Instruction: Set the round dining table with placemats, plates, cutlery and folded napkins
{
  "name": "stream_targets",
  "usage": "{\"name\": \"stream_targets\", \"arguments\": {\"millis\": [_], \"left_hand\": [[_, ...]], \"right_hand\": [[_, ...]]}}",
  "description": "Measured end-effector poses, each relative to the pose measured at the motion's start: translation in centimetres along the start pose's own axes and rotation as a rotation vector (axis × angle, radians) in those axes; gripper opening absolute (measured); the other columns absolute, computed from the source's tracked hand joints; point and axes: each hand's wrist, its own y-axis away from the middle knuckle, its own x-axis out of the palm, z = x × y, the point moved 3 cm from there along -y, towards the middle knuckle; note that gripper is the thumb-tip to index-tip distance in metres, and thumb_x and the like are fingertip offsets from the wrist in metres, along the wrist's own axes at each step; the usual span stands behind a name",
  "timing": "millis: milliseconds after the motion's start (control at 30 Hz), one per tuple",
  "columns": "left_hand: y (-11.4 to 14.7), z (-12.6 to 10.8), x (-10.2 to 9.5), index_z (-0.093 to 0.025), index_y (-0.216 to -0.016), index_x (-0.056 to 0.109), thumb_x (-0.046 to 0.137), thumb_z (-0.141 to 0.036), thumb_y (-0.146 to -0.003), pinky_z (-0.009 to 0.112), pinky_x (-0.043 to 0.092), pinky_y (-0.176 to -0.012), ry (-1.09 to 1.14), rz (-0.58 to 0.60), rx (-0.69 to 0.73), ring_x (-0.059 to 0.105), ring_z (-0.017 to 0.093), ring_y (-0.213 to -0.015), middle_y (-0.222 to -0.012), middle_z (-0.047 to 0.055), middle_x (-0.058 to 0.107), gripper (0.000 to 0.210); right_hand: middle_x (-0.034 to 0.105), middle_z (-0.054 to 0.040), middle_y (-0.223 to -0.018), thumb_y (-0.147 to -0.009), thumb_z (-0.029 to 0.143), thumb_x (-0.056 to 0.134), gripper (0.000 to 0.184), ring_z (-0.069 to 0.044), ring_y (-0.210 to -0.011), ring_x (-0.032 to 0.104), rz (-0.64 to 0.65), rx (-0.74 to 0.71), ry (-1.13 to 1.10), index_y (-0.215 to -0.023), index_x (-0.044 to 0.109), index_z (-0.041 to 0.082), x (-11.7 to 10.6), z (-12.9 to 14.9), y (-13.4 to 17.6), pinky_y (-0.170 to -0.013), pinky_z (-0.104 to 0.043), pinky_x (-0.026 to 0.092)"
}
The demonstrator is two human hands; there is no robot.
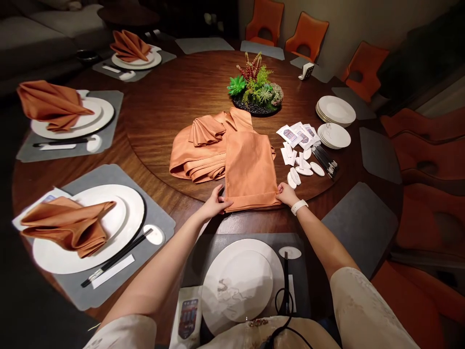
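An orange cloth napkin (250, 165) lies spread on the table, its near edge turned up in a narrow fold. My left hand (217, 202) pinches the left end of that fold. At the right end, my right hand (286, 194) grips the napkin's corner between thumb and fingers; a white watch band circles that wrist. A pile of folded orange napkins (198, 160) lies just left of and behind the held one. Directly before me, a small plate sits on a large white plate (241, 286), with black chopsticks (286, 281) to its right.
Place settings with folded napkins (69, 223) line the left side. Wipe packets (298, 134), oval rests (304, 170), spare chopsticks (324, 160) and stacked plates (336, 110) stand right of the napkins. Behind is a plant centrepiece (258, 87). Orange chairs (307, 36) surround the table's far and right sides.
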Motion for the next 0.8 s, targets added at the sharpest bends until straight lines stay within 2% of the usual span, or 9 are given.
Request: {"name": "stream_targets", "arguments": {"millis": [67,133,200,333,467,533,633,700,800], "left_hand": [[0.5,-0.8,0.0,-0.023,-0.156,0.015,0.077,-0.028,-0.074,0.025,0.050,-0.058,-0.133,-0.024,0.179,0.054,0.009,-0.056,-0.087,0.000,0.061,0.102],[1.1,-1.8,0.1,-0.023,-0.151,0.032,0.071,-0.026,-0.077,0.030,0.053,-0.070,-0.358,-0.118,0.391,0.060,0.014,-0.070,-0.099,0.004,0.063,0.084],[1.6,-2.7,0.2,-0.022,-0.142,0.048,0.065,-0.024,-0.081,0.034,0.053,-0.083,-0.594,-0.227,0.523,0.062,0.019,-0.088,-0.108,0.008,0.063,0.064],[2.2,-2.8,0.4,-0.020,-0.130,0.060,0.058,-0.023,-0.084,0.033,0.052,-0.076,-0.918,-0.392,0.485,0.063,0.025,-0.096,-0.107,0.010,0.063,0.046],[3.1,-1.3,1.1,-0.020,-0.108,0.067,0.056,-0.028,-0.087,0.038,0.051,-0.080,-1.109,-0.397,0.552,0.062,0.030,-0.101,-0.106,0.013,0.065,0.026],[4.0,-0.3,1.7,-0.019,-0.097,0.066,0.057,-0.027,-0.085,0.043,0.049,-0.092,-1.106,-0.333,0.672,0.059,0.031,-0.113,-0.114,0.015,0.065,0.017],[5.4,1.2,2.5,-0.019,-0.090,0.062,0.059,-0.023,-0.081,0.047,0.044,-0.105,-1.001,-0.125,0.802,0.055,0.030,-0.122,-0.119,0.014,0.065,0.010],[6.2,2.0,2.8,-0.020,-0.091,0.060,0.060,-0.022,-0.078,0.045,0.048,-0.101,-0.891,-0.030,0.741,0.061,0.027,-0.112,-0.109,0.012,0.068,0.013],[6.4,2.7,2.8,-0.021,-0.101,0.058,0.064,-0.029,-0.077,0.040,0.053,-0.089,-0.590,-0.085,0.516,0.065,0.023,-0.095,-0.098,0.007,0.068,0.026]], "right_hand": [[0.050,0.0064,-0.066,-0.061,0.009,0.057,0.030,-0.013,-0.061,0.050,-0.078,-0.096,-0.057,-0.088,0.050,0.020,-0.4,0.6,0.5,-0.059,-0.022,0.039],[0.056,0.0024,-0.077,-0.065,0.010,0.055,0.042,-0.016,-0.069,0.055,-0.162,-0.237,-0.070,-0.106,0.051,0.019,-0.8,1.4,1.3,-0.066,-0.027,0.045],[0.060,-0.0042,-0.091,-0.068,0.008,0.053,0.049,-0.020,-0.084,0.058,-0.244,-0.398,0.008,-0.116,0.052,0.018,-1.0,2.1,2.2,-0.078,-0.032,0.048],[0.058,-0.0111,-0.094,-0.077,0.004,0.049,0.029,-0.025,-0.094,0.053,-0.287,-0.559,0.321,-0.100,0.063,0.016,-0.4,2.4,3.6,-0.086,-0.037,0.048],[0.058,-0.0125,-0.089,-0.086,0.003,0.046,0.022,-0.024,-0.088,0.051,-0.220,-0.613,0.641,-0.080,0.062,0.017,0.7,0.9,4.9,-0.075,-0.034,0.048],[0.061,-0.0127,-0.091,-0.089,0.004,0.046,0.023,-0.023,-0.089,0.053,-0.182,-0.665,0.711,-0.080,0.063,0.017,1.0,-0.2,5.9,-0.078,-0.034,0.049],[0.064,-0.0140,-0.111,-0.091,0.006,0.048,0.020,-0.023,-0.108,0.055,-0.088,-0.800,0.659,-0.084,0.064,0.016,0.7,-1.8,7.5,-0.094,-0.038,0.049],[0.064,-0.0144,-0.120,-0.088,0.006,0.051,0.016,-0.023,-0.118,0.055,0.013,-0.845,0.544,-0.087,0.064,0.016,0.1,-2.5,8.1,-0.101,-0.039,0.047],[0.068,-0.0107,-0.108,-0.079,0.006,0.055,0.016,-0.021,-0.104,0.062,0.111,-0.704,0.298,-0.088,0.062,0.016,-0.9,-2.8,7.6,-0.093,-0.035,0.051]]}}
